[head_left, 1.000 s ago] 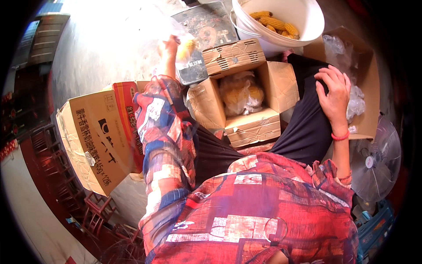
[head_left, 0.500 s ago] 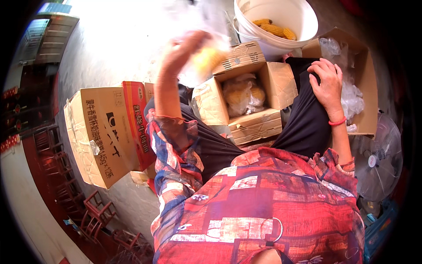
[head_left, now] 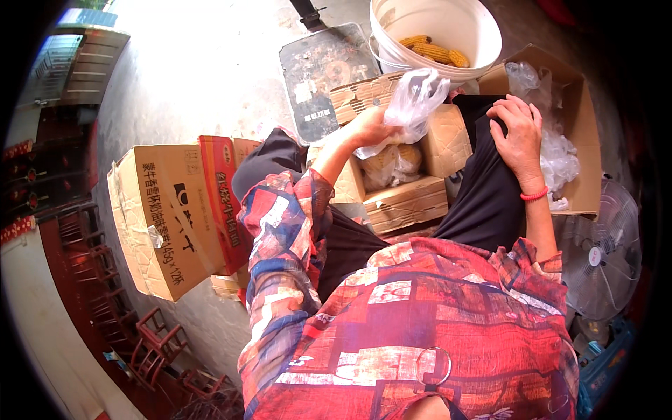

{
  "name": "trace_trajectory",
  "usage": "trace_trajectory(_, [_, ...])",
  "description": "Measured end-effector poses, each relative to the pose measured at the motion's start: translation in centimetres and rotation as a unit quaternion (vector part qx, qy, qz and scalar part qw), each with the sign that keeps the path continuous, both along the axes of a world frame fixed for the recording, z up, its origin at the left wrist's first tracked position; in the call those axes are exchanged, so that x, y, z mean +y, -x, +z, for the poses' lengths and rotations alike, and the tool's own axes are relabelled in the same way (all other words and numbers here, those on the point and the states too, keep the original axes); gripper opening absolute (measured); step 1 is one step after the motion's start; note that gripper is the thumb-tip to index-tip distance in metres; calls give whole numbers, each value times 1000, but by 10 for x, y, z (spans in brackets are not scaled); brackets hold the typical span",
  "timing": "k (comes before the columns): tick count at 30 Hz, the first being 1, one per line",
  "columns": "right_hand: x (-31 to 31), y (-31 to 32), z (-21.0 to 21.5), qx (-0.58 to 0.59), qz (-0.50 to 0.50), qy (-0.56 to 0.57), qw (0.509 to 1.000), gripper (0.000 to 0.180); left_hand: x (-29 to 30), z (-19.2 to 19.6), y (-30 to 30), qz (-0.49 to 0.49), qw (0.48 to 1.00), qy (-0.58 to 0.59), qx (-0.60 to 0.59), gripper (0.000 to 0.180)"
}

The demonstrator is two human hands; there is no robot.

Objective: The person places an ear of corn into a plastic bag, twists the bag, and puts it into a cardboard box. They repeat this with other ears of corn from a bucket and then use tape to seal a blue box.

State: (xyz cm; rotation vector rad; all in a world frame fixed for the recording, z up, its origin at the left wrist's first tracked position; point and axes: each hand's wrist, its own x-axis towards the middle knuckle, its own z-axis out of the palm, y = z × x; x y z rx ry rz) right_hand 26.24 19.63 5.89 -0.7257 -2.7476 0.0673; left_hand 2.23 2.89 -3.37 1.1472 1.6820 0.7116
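Note:
My left hand (head_left: 376, 130) is closed on a clear plastic bag (head_left: 414, 106), gathered over the left side of a small open cardboard box (head_left: 409, 204). The bag's upper part stands up loosely beyond my fingers; its lower part hangs toward the box, and what it contains is hard to make out. Inside the box lie clear bags of yellow corn (head_left: 392, 168). My right hand (head_left: 516, 133), a red band on its wrist, rests on my right knee with bent, slightly parted fingers and nothing in them.
Beyond the box stands a white bucket (head_left: 483, 35) with several corn cobs (head_left: 432, 52). A flat dark platform (head_left: 315, 98) with a post is beside it. At right are a carton of plastic bags (head_left: 584, 140) and a fan (head_left: 605, 252); at left, a larger carton (head_left: 161, 217).
My left hand has come from the far left, over the dark platform, rightward and nearer to the small box, bringing the bag, which showed yellow corn earlier. My right hand stays on the knee.

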Motion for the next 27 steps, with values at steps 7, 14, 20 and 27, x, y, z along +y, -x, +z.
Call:
trace_trajectory(7, [0, 1, 0, 7, 1, 7, 1000, 10, -6, -28, 4, 39, 994, -3, 105, 40])
trace_trajectory(14, [1, 0, 0, 7, 1, 6, 1000, 10, -2, -19, 6, 46, 993, -34, 101, 35])
trace_trajectory(20, [1, 0, -1, 7, 4, 3, 1000, 10, 1, -5, -5, 67, 979, -192, 9, 31])
trace_trajectory(27, [-1, 1, 2, 5, 0, 8, 1000, 9, 4, 16, -32, 41, 919, -295, 260, 62])
